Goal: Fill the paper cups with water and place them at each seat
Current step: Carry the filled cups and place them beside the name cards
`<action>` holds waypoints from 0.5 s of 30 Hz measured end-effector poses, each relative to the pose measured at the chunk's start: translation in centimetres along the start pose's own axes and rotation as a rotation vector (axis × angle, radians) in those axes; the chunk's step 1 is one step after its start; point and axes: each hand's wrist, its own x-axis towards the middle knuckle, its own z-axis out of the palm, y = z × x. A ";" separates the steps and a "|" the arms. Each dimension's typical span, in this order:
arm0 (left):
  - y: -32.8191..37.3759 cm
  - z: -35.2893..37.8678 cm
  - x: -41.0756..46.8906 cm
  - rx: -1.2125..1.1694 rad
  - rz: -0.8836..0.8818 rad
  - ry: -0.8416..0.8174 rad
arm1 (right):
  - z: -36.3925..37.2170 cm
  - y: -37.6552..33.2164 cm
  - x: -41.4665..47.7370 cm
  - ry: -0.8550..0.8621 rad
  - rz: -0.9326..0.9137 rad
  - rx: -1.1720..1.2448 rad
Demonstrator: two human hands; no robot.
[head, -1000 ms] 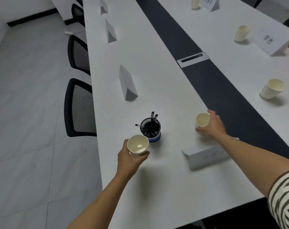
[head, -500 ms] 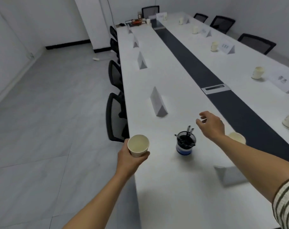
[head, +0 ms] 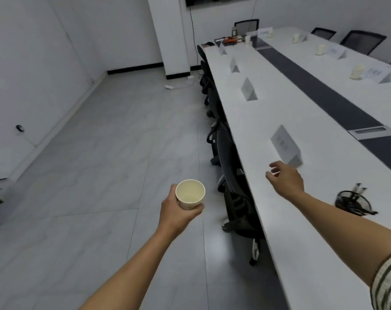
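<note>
My left hand [head: 176, 212] grips a cream paper cup [head: 190, 194] upright, out over the floor to the left of the long white table [head: 286, 220]. My right hand [head: 285, 180] hovers above the table's near edge, fingers loosely spread and holding nothing. A folded name card [head: 285, 145] stands just beyond that hand. Paper cups stand along the table's far side: one [head: 355, 71] beside a name card, another [head: 319, 49] farther back.
Black mesh chairs [head: 229, 166] are tucked along the table's left edge. A black wire pen holder [head: 352, 201] sits at the right. More name cards [head: 248, 89] line the near side. A dark strip [head: 319, 90] runs down the table's middle. Grey tiled floor lies to the left.
My right hand let go of the cup it set on the table and lifted away. The view swung left and up the room; that cup is out of view. My left hand kept its cup.
</note>
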 end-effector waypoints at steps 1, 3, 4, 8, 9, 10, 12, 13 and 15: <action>-0.4 -0.7 0.9 -0.003 -0.004 0.005 | 0.7 -0.7 0.5 -0.007 -0.003 -0.004; -1.3 -1.8 3.4 -0.020 -0.019 0.005 | 2.3 -2.0 2.3 -0.010 0.007 -0.010; -1.5 -2.0 4.2 -0.025 -0.024 0.001 | 2.6 -2.3 2.7 -0.012 0.010 -0.011; -2.3 -2.4 10.8 -0.032 -0.018 -0.041 | 5.4 -3.1 7.4 -0.006 0.046 -0.017; -2.4 -2.1 12.9 -0.034 -0.011 -0.052 | 6.2 -3.1 8.9 0.000 0.062 -0.014; -2.3 -1.8 14.7 -0.038 -0.005 -0.062 | 6.7 -3.2 10.2 -0.001 0.075 -0.014; -2.1 -1.2 18.3 -0.054 0.000 -0.078 | 7.7 -3.2 12.6 0.000 0.117 -0.005; -1.9 -0.7 20.7 -0.058 0.000 -0.092 | 8.2 -3.1 14.3 0.003 0.144 -0.007; -1.3 0.1 24.2 -0.067 0.008 -0.120 | 8.6 -3.1 16.4 -0.006 0.174 -0.015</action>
